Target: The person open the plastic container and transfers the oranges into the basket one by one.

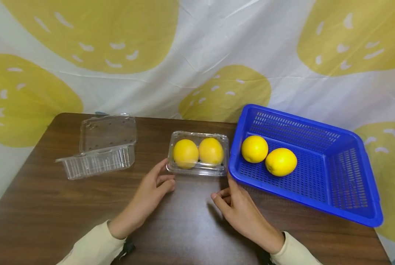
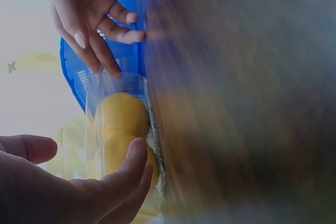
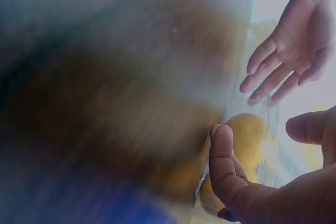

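A clear plastic clamshell box (image 1: 197, 171) with its lid down lies on the table, and two round yellow fruits (image 1: 185, 154) show through it. My left hand (image 1: 147, 195) is at the box's near left corner, the index fingertip right at its edge and the other fingers loosely bent. At the near right corner, between box and basket, is my right hand (image 1: 242, 211), its index finger reaching forward and thumb apart. Neither palm holds anything. In the left wrist view, both hands flank the box (image 2: 123, 83) at its two ends.
A blue plastic basket (image 1: 350, 215) stands at the right, close against the box, with two yellow fruits (image 1: 254, 149) inside. Another clear clamshell (image 1: 98, 162), lid raised, sits on the left of the brown table (image 1: 184, 228). Behind hangs a white cloth (image 1: 204, 40) with yellow shapes.
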### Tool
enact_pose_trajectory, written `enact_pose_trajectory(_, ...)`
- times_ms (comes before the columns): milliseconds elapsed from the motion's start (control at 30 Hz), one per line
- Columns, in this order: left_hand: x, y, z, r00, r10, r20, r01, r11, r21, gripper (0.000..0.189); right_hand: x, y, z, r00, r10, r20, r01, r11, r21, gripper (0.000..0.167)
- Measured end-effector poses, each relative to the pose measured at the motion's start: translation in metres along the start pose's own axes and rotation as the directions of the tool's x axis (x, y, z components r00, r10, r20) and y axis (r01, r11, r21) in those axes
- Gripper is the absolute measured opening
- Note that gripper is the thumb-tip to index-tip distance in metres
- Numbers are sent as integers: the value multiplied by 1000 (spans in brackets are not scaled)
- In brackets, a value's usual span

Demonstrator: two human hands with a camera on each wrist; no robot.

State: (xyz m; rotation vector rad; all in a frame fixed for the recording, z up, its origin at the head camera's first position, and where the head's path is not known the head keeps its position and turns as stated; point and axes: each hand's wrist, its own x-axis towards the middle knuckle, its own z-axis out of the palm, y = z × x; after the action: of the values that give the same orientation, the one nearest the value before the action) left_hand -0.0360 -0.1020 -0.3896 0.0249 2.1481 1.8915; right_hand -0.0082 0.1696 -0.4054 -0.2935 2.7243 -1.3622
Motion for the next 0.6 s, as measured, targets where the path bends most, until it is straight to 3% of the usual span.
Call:
enact_pose_trajectory(100, -6, -1, 0, 1000, 1, -2, -1, 1000, -10, 73, -1, 0, 0, 1000, -3, 2, 3, 1000, 3, 92)
enact_pose_trajectory(233, -5, -3, -4, 998, 32, -50, -30, 998, 49, 61, 1, 1, -2, 1000, -4, 3, 4, 1000, 5, 92)
enact_pose_trajectory(400, 13, -4, -12, 992, 48, -115, -30, 989, 147, 61, 1, 3, -3, 999, 27, 31, -27, 1000, 2, 94)
enact_pose_trajectory(600, 38, -1, -18, 991, 45, -130, -20, 982, 187, 70, 2, 3, -2, 998, 33, 44, -33, 999, -18, 96)
